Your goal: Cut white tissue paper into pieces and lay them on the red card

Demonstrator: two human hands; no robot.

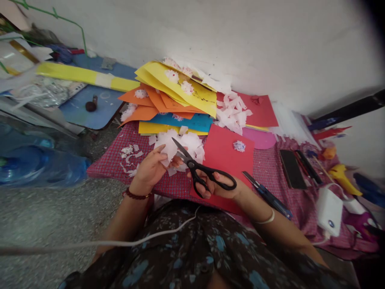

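Note:
Between the thumb and fingers of my left hand point(152, 167) is a piece of white paper point(167, 149). Black-handled scissors point(190, 163) are in my right hand point(221, 185), fingers through the loops. Their blades are parted and point up and left, beside the paper's right edge; I cannot tell whether they touch it. Behind the hands lies a heap of white paper pieces point(192, 144). A red sheet point(224, 156) lies by my right hand, with a white and purple paper flower point(239, 146) on it.
Yellow, orange and blue sheets point(180, 96) with paper flowers are piled at the wall. A box cutter point(267, 196), a dark phone point(291, 168) and a white power bank point(330, 210) lie to the right. Paper scraps point(129, 152) and a water bottle point(45, 164) are left. A cable point(120, 243) crosses my front.

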